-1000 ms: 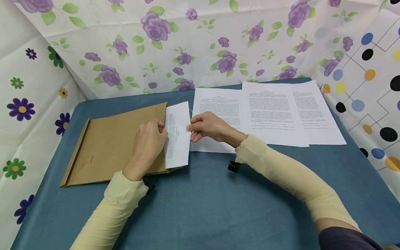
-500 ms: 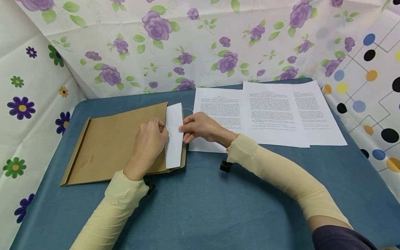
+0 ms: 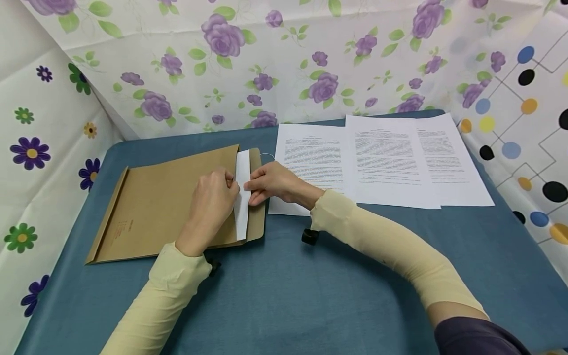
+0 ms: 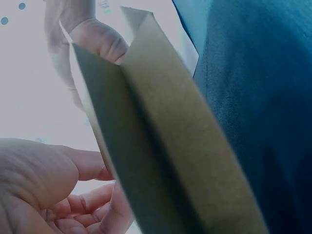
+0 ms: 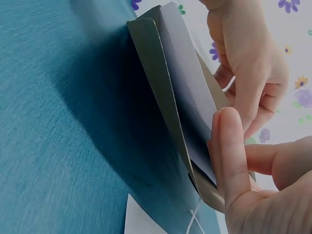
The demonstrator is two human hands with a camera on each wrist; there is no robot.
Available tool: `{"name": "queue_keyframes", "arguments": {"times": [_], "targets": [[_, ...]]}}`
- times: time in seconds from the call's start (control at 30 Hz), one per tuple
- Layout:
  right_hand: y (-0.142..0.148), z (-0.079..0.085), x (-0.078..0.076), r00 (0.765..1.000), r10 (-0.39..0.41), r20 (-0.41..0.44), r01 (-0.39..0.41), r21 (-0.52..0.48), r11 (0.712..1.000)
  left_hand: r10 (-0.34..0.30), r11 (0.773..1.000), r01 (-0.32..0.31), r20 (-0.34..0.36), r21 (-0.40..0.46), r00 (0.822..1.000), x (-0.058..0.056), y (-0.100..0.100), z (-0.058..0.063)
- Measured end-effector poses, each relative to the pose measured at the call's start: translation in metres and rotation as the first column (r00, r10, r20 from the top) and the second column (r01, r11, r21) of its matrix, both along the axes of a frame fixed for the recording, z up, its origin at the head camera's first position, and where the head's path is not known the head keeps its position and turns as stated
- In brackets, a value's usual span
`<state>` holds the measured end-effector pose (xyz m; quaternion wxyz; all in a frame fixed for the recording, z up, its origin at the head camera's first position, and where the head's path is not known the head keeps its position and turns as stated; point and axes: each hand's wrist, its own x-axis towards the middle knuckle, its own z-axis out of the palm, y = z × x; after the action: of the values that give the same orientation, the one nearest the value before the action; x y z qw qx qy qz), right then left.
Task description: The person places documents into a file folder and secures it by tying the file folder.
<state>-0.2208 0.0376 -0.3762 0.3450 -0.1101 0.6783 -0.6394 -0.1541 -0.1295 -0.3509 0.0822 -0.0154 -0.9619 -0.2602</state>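
Okay, so closest to us are two pale sleeves [image 3: 390,251] over the blue table [image 3: 310,296], one on each arm. Past the cuffs, our left hand [image 3: 210,204] has the envelope [image 3: 168,202] by the edge of its mouth, thumb and curled fingers pinching the brown card. Our right hand [image 3: 275,182] comes in from the other side and pinches the right edge of the paper [image 3: 241,217], index and middle fingers pretty straight, thumb opposite.

The paper is in the mouth of the envelope, with just a narrow white strip showing. How deep the rest sits, we can't tell. What we'd watch is how the two line up: the strip's long axis runs near to far, along the mouth, while the envelope stretches off to the left, so the inside is straight left of our right fingertips. The right hand is the one on the paper; the left is just beside it, at the mouth.

The open flap [image 3: 256,224] sticks out to the right, under the strip, and a thin string [image 3: 268,155] loops off its far end. Further right and back, we've got printed sheets [image 3: 390,167] overlapping on the table, then the rose-print backdrop [image 3: 275,59] behind everything.
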Motion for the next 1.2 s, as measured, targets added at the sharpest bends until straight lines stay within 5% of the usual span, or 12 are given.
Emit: {"name": "queue_keyframes", "arguments": {"times": [0.9, 1.2], "targets": [[-0.027, -0.015, 0.000, 1.000, -0.029, -0.002, 0.029, -0.009, 1.000, -0.002, 1.000, 0.002, -0.001, 0.008, 1.000, 0.001, -0.003, 0.001], [-0.023, -0.015, 0.002, 0.994, -0.031, -0.104, 0.034, 0.027, 0.999, -0.010, 1.000, 0.010, -0.002, -0.002, 1.000, 0.001, -0.002, -0.002]]}}
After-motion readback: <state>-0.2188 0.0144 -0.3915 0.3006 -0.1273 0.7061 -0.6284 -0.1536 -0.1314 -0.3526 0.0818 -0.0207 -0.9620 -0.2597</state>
